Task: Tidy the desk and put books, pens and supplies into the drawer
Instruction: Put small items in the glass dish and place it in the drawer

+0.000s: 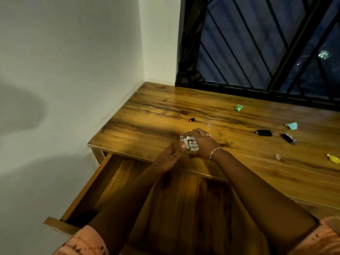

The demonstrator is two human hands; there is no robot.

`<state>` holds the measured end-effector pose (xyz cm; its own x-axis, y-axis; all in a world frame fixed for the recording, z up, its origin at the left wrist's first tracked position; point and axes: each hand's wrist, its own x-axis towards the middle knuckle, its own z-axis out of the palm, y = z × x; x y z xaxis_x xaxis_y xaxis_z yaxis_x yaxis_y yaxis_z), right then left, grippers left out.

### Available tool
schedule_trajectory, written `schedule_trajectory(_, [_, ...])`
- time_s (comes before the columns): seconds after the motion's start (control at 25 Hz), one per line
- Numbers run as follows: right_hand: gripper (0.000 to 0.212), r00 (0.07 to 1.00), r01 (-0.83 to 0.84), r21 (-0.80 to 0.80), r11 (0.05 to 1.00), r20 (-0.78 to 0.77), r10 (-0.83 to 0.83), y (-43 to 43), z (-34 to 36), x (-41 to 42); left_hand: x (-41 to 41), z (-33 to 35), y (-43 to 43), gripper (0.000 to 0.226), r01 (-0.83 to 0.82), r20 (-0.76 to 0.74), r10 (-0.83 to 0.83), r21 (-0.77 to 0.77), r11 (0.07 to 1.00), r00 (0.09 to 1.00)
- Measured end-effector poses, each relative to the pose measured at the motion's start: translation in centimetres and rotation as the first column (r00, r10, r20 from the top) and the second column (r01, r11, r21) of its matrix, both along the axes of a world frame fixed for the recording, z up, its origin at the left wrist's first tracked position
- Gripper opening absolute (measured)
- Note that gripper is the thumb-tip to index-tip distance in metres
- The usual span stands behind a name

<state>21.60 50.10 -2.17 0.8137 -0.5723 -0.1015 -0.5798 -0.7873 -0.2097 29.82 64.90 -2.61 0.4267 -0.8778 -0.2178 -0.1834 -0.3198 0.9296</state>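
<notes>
Our right hand [202, 145] grips clear box [189, 144], left hand [171, 154] flat, steadying; drawer [103, 181] pulled out for drop-in imo.

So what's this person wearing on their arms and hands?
Forearms are bare. The left sleeve and right sleeve are fuzzy peach-pink, the left with small dark marks. The right hand wears a pale ring and a thin silvery chain bracelet at the wrist. The left hand shows no jewellery.

Dim warm light; soft shadows on wall [55, 89]; dark window [266, 43]; wide-angle bending at edges; slight blur
</notes>
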Motion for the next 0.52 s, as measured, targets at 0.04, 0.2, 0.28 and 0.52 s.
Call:
schedule_trajectory(0.04, [0.106, 0.999, -0.003, 0.007, 1.0, -0.053, 0.004, -0.6, -0.2, 0.4, 0.2, 0.0, -0.8, 0.054, -0.019, -0.057, 0.017, -0.028, 0.999, 0.998])
schedule_trajectory(0.2, [0.112, 0.99, -0.003, 0.05, 0.999, -0.138, 0.01, -2.0, -1.2, 1.1, 0.9, -0.4, -3.1, 0.049, -0.06, -0.202, 0.049, -0.049, 0.997, 0.978])
schedule_trajectory(0.28, [0.106, 0.994, -0.002, 0.035, 0.999, -0.112, 0.005, -2.1, -1.3, 1.1, 1.0, -0.5, -3.5, 0.052, -0.063, -0.226, 0.052, -0.043, 0.997, 0.973])
schedule_trajectory(0.52, [0.101, 1.0, -0.017, 0.031, 0.999, 0.001, 0.017, 0.4, 0.4, 0.3, 0.9, 1.1, -1.2, 0.046, -0.04, -0.279, 0.021, -0.064, 0.997, 0.96])
